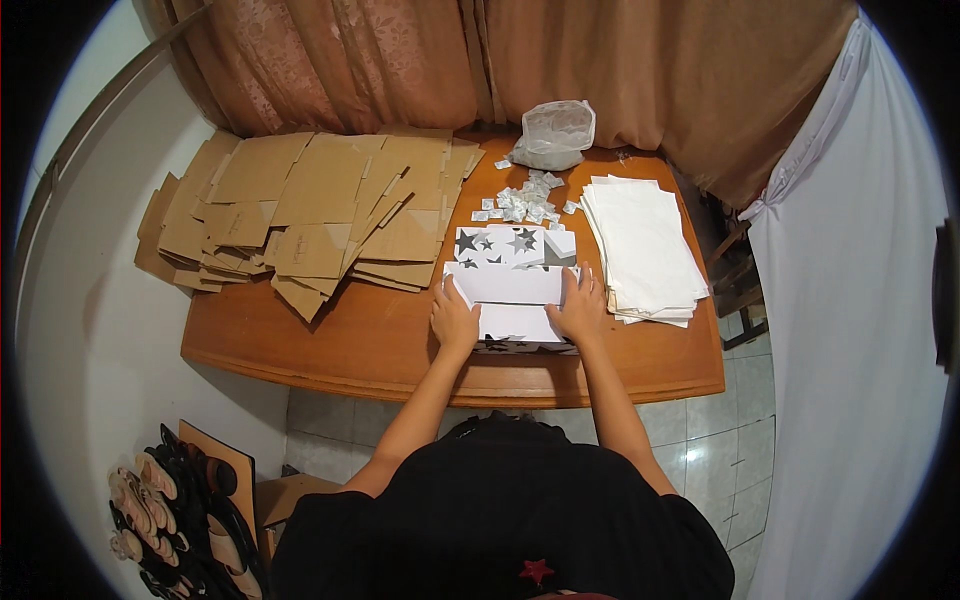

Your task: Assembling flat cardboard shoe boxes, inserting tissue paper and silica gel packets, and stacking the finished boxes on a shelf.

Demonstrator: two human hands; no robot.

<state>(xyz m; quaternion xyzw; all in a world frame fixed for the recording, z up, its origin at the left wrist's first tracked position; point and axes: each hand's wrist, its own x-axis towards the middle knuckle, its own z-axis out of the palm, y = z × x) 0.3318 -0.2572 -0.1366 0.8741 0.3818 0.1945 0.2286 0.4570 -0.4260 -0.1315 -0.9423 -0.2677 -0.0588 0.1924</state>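
From the head view, we have both hands down on a white sheet (pixel 510 290) laid over an open box printed with grey stars (pixel 505 245), near the front edge of the wooden surface (pixel 330 340). Our left hand (pixel 455 322) lies flat on the sheet's left side and our right hand (pixel 580 305) on its right side; neither grip is clenched around anything, the fingers spread and pressing rather than grasping.

To do this well, we judge that the two palms should press evenly so the paper sinks straight into the box and does not skew toward one wall. We would smooth outward from the middle, then run the fingertips along the inner edges to set a clean crease. Keeping the box square to the surface edge should stop it sliding forward under the push.

Just right of the box lies a stack of white sheets (pixel 645 245), close enough to brush with the right forearm. Behind the box are scattered small white packets (pixel 525 200) and a clear plastic bag (pixel 553 133). Flat brown cardboard blanks (pixel 300 215) cover the left half of the surface.
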